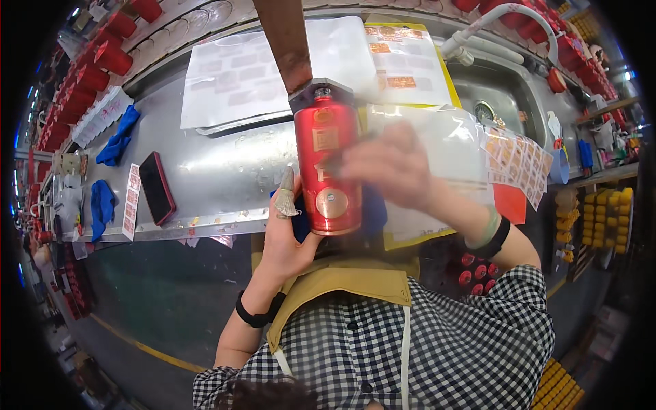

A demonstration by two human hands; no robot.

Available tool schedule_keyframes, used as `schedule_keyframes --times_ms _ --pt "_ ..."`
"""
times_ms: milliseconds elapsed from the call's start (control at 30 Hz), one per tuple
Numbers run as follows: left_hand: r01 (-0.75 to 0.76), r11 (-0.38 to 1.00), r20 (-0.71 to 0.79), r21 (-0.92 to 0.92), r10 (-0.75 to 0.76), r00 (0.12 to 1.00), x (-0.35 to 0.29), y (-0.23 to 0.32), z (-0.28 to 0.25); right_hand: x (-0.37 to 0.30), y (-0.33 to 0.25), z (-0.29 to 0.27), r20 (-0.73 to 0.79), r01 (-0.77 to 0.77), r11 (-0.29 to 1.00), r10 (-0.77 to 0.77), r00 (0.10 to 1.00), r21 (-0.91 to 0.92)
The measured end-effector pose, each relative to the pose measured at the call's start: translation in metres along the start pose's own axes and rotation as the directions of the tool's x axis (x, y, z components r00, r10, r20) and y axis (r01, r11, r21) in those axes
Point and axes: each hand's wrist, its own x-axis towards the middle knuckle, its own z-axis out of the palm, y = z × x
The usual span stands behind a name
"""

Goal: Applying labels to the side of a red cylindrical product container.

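Note:
A glossy red bottle [331, 164] with gold decoration lies in front of me, its neck pointing away and resting at a dark metal holder [281, 41]. My left hand [283, 229] is wrapped round the lower left side of the bottle; one finger wears a pale finger cot. Over the bottle's right side my right hand [393, 164] is smeared by motion, near a small dark patch on the bottle's face. Whether it holds anything is too blurred to see. Something blue, perhaps cloth [374, 212], shows beside the bottle's base.
White sheets [236, 78] with faint rectangles and a yellow-edged sheet with gold labels [401, 82] cover the metal counter. Left are a phone [157, 188] and blue cloths [119, 137]. A sink [488, 92] with a faucet [506, 10] stands right, near label sheets [517, 164]. Red cups [113, 58] line the back.

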Motion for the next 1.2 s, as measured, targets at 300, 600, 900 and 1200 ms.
schedule_keyframes --times_ms 300,600,900,1200 --pt "0.021 1.0 0.032 0.019 -0.022 0.999 0.003 0.005 -0.007 0.042 0.033 -0.001 -0.092 -0.173 0.965 0.157 0.983 -0.198" --pt "0.016 1.0 -0.005 -0.015 -0.016 1.0 0.004 0.005 -0.004 0.033 -0.022 -0.005 0.111 -0.03 0.99 0.045 0.993 -0.135" --pt "0.033 0.994 -0.056 -0.105 -0.039 0.998 -0.001 0.002 0.001 -0.019 -0.101 -0.018 0.21 -0.031 0.998 0.018 0.978 0.058" --pt "-0.377 0.869 -0.194 0.319 0.449 0.872 -0.007 0.009 0.003 -0.044 -0.122 -0.008 -0.059 -0.718 0.608 0.776 0.628 0.34"
